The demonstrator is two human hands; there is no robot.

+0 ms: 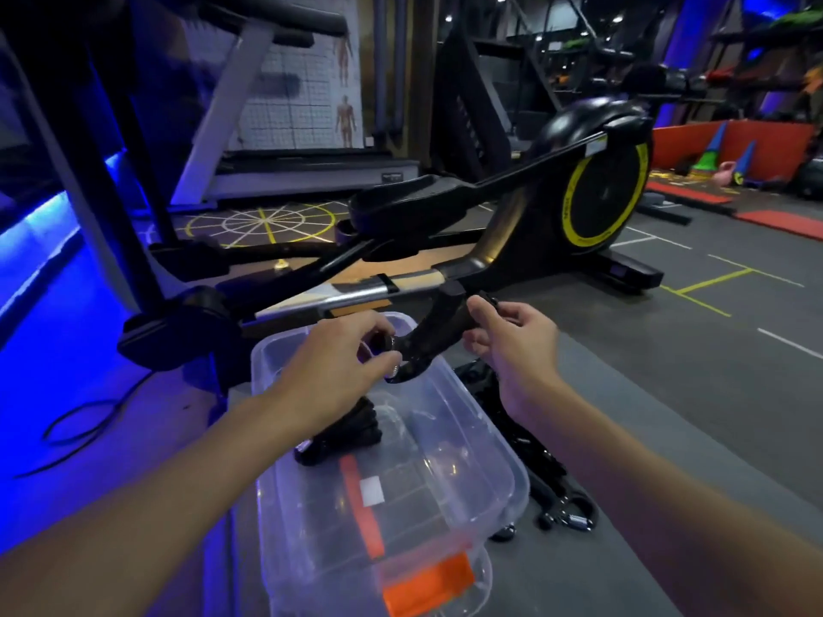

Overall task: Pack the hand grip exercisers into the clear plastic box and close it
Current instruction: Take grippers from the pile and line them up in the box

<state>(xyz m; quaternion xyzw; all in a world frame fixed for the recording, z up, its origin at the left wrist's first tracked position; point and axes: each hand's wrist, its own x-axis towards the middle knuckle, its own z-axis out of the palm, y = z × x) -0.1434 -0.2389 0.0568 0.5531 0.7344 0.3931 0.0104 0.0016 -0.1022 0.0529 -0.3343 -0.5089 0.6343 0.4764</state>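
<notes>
Both hands are holding one black hand grip exerciser (427, 336) above the clear plastic box (499, 443), long axis running 7-to-1 o'clock. Left hand (338, 362) is pinching its spring end; right hand (512, 340) is gripping a handle. One exerciser (347, 431) is lying inside the box; more, count unclear, are lying on the floor (668, 394) at 3 o'clock.

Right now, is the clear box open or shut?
Open. The clear plastic box has no lid on top; one hand grip exerciser lies inside, and both hands hold another exerciser above the opening.
</notes>
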